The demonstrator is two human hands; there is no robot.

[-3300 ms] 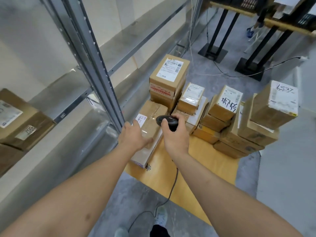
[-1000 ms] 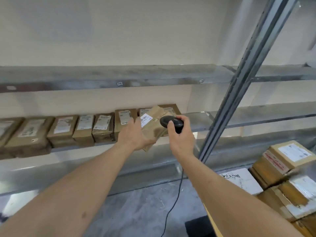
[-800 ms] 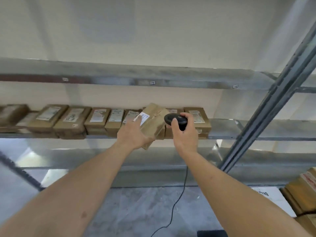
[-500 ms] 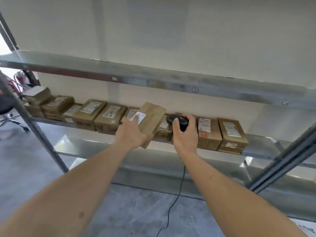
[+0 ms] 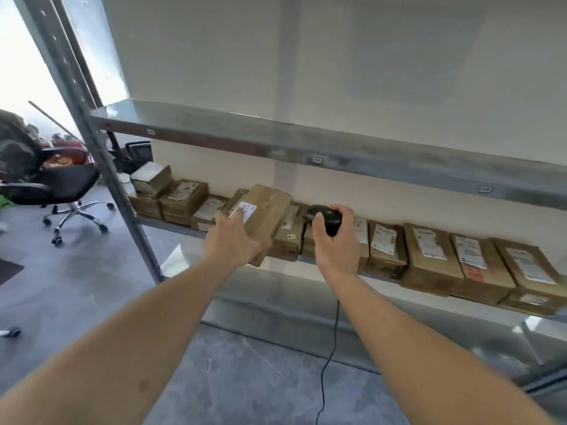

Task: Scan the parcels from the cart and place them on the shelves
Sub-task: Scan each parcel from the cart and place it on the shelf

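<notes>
Left hand (image 5: 233,240) grip closed around box (image 5: 265,220); right hand (image 5: 336,240) grip wrapped on scanner (image 5: 323,217). Risk at frame centre: knocking shelved parcels (image 5: 429,256) off shelf (image 5: 171,226).

Background: office chair (image 5: 66,187), grey floor (image 5: 76,280).
Chair on floor, left of rack upright (image 5: 101,148); white wall (image 5: 337,72) behind.

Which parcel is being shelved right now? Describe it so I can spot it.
Find the metal shelf lined with brown parcels. In front of that row, the left hand holds one cardboard parcel beside the black scanner. Only this parcel is tilted and off the shelf, its small white label by the fingertips.
</notes>
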